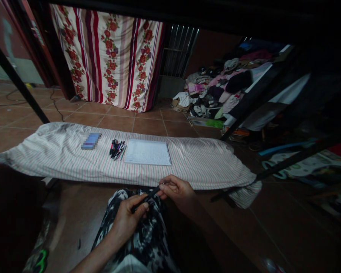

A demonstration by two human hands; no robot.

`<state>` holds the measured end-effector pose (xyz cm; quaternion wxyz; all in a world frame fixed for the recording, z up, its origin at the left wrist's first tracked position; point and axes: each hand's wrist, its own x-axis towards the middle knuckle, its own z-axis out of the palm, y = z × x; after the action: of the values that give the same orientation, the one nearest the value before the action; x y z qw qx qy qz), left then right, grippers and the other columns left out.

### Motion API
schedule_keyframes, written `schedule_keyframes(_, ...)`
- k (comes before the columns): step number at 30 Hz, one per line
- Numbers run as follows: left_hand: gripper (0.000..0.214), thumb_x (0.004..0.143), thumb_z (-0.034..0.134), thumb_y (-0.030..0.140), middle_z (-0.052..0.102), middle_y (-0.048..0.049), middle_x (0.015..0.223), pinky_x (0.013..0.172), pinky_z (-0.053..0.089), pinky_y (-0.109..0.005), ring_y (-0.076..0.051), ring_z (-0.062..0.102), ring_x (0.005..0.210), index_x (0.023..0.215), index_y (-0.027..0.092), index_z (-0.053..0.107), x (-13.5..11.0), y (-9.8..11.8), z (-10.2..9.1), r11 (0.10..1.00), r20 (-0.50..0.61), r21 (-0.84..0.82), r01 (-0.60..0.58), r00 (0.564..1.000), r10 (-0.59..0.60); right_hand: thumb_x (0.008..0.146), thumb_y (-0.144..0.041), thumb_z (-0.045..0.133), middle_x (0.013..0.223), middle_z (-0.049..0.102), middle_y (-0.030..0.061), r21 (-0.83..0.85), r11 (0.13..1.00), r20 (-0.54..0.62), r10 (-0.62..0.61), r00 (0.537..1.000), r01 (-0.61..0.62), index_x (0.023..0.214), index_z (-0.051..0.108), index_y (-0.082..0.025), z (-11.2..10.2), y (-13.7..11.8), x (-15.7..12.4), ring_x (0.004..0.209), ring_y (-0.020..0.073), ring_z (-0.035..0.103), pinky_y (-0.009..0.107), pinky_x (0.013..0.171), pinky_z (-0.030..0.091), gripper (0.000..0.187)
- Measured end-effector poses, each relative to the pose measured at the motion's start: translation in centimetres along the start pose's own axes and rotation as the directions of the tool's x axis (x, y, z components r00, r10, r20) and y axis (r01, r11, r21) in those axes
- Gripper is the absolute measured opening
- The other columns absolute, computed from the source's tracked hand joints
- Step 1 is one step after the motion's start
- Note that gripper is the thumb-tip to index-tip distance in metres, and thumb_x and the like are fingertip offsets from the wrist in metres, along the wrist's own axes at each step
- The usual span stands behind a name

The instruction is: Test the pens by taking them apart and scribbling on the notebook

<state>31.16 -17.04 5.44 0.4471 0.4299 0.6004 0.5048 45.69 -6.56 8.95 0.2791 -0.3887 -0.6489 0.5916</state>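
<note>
My left hand [128, 217] is closed around one end of a slim black pen [152, 193], thumb pressed along it. At the pen's other end, the fingertips of my right hand [178, 190] pinch its tip. Both hands are above my lap, just in front of the bed's near edge. Beyond them, a spiral notebook [147, 151] lies open on the striped sheet, its page covered in faint writing. Left of the notebook is a small heap of pens [117, 149]. Farther left rests a phone or similar flat blue-screened thing [91, 141], blurred out.
The striped sheet [199, 163] covers a low, bed-like surface framed by dark posts [17, 79]. A floral curtain [110, 60] hangs behind. Piled clothes [216, 89] fill the back right. On the tiled floor, a small dark piece [79, 243] and a green item [41, 261] lie at lower left.
</note>
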Motion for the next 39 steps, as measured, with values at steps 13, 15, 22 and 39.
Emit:
schedule_keyframes(13, 0.027, 0.079, 0.053, 0.032, 0.057, -0.0007, 0.064, 0.056, 0.043, -0.022, -0.012, 0.053, 0.058, 0.095, 0.017, 0.069, -0.8, -1.4, -0.2, 0.973, -0.038, 0.166, -0.163, 0.984, 0.171, 0.077, -0.037, 0.054, 0.062, 0.068, 0.002, -0.226, 0.972, 0.037, -0.049, 0.998, 0.056, 0.076, 0.055, -0.018, 0.3, -1.4, -1.6, 0.056, 0.0142, 0.065, 0.025, 0.055, 0.051, 0.019)
schedule_keyframes(15, 0.028, 0.079, 0.053, 0.032, 0.059, -0.0012, 0.066, 0.056, 0.043, -0.022, -0.012, 0.053, 0.058, 0.097, 0.017, 0.068, -1.1, -1.3, -0.2, 0.971, -0.042, 0.167, -0.169, 0.983, 0.178, 0.077, -0.037, 0.054, 0.062, 0.067, 0.0021, -0.22, 0.973, 0.05, -0.058, 0.997, 0.068, 0.076, 0.054, -0.018, 0.3, -1.5, -1.8, 0.056, 0.0142, 0.064, 0.025, 0.055, 0.051, 0.019)
schedule_keyframes(22, 0.03, 0.079, 0.054, 0.031, 0.062, -0.0021, 0.07, 0.057, 0.046, -0.022, -0.012, 0.056, 0.059, 0.101, 0.016, 0.067, -2.6, -0.2, -0.2, 0.972, -0.03, 0.146, -0.183, 0.981, 0.189, 0.081, -0.039, 0.052, 0.06, 0.062, 0.0007, -0.219, 0.964, 0.117, -0.127, 0.985, 0.15, 0.079, 0.051, -0.017, 0.4, -2.4, -3.4, 0.055, 0.0131, 0.063, 0.024, 0.052, 0.051, 0.021)
schedule_keyframes(39, 0.036, 0.071, 0.061, 0.035, 0.06, -0.0006, 0.063, 0.047, 0.04, -0.02, -0.008, 0.048, 0.047, 0.097, 0.012, 0.067, -6.9, -0.5, -1.3, 0.989, -0.043, -0.141, -0.053, 0.998, 0.048, 0.083, -0.039, 0.051, 0.075, 0.068, 0.0046, -0.117, 0.963, 0.307, -0.196, 0.931, 0.242, 0.103, 0.062, -0.016, 1.8, -2.5, -6.1, 0.065, 0.0139, 0.064, 0.027, 0.062, 0.053, 0.033)
